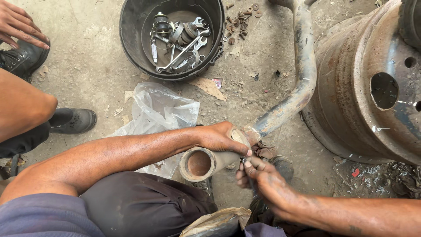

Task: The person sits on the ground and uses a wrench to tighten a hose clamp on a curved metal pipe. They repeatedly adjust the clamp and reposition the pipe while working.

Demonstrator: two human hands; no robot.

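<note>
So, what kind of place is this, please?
Probably an outdoor vehicle repair yard. A black tub of wrenches stands on the dirt ground, a big rusty wheel rim stands beside it, and the left hand and right hand work on a bent metal pipe.

One view only, taken from a head-worn camera. The lens is pointed steeply down, almost plumb, at a dirt floor [87, 66]. Both forearms are seen entering from the bottom edge, the hands framed close, low of centre. A black tub [131, 26] is cut by the top edge, a rusty wheel rim [351, 87] by the right.
</note>
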